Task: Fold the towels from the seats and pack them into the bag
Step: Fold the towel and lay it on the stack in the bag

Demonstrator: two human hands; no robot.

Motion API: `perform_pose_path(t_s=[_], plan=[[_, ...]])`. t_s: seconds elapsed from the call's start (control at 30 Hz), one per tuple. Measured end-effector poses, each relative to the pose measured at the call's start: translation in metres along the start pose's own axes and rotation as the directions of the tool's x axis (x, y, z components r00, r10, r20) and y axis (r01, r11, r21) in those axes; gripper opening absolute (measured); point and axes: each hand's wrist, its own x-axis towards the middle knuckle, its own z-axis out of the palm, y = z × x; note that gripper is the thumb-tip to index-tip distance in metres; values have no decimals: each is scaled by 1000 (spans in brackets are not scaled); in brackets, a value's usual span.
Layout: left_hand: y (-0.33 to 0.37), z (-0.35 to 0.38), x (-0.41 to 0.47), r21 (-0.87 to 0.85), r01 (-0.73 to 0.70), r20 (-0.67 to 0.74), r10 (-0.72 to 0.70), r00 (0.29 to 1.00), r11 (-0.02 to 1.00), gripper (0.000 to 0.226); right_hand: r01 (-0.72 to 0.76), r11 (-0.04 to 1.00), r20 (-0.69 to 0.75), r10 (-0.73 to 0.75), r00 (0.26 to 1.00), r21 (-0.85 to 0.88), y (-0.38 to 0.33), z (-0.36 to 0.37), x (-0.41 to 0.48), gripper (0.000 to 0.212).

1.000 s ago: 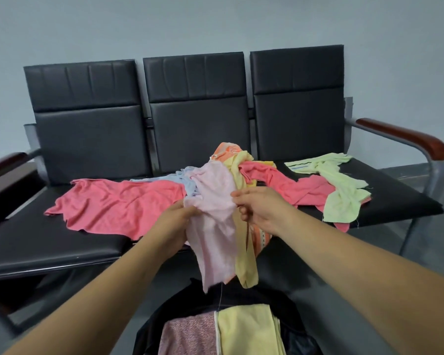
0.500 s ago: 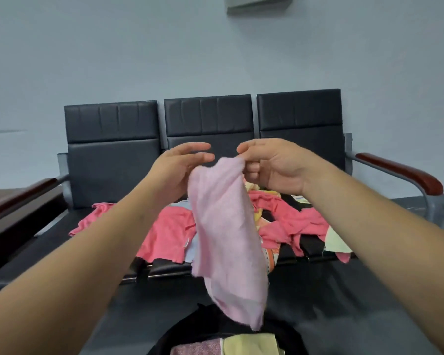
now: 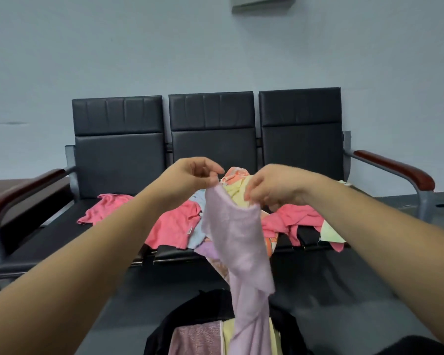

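Wall: a pale grey-blue wall is filling the upper half of the view, with the lower edge of a grey fixture showing at the very top.
Seats: three black padded seats are standing in a row against the wall, with a wood-topped armrest at each end.
Loose towels: an unfolded heap is lying across the middle seat and spilling onto both neighbours. A coral towel is spreading to the left and a second coral towel to the right. A yellow towel and an orange-patterned towel are rising at the back. A light blue towel is peeking out from under the heap, and a pale green towel is lying at the far right.
Lilac towel: the lilac towel is hanging in the air in front of the heap, its lower end trailing down over the bag's mouth.
Bag: the black bag is sitting open at the bottom of the view, on the dark floor before the seats.
Packed towels: a mauve towel and a yellow folded towel are lying side by side inside the bag.
Left hand: the left hand is pinching the lilac towel's upper corner between thumb and fingertips.
Right hand: the right hand is pinching the same top edge a little lower — fingers curled.
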Motion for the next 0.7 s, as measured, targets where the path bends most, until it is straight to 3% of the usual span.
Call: perform_pose_path(t_s=[0.03,0.1,0.17,0.23,0.33,0.43,0.5,0.6,0.7], plan=[[6,1,0,-49,-15,28,16,999,999,29,29,999,92,-26,995,-38,2,3,-2,17],[16,4,0,-64,-42,131,50,990,997,29,96,991,190,-112,975,92,4,9,0,34],[24,10,0,18,-68,229,62,971,998,26,185,946,185,-239,953,266,5,16,6,39],[26,11,-1,63,-68,251,50,967,996,24,233,911,144,-295,944,339,9,22,12,29],[19,4,1,24,-50,182,45,982,998,23,301,921,27,-317,948,248,16,24,17,23],[7,-1,0,20,20,127,-23,992,1000,23,363,893,-107,-347,932,266,15,19,17,19],[0,0,0,149,39,162,-64,985,988,20,386,889,-135,-364,922,244,13,17,18,8],[-11,0,-1,395,97,184,-182,966,914,41,377,908,-167,-349,922,185,16,14,23,11],[-21,-8,0,497,151,151,-257,955,855,44,383,921,-232,-388,892,-69,22,6,26,14]])
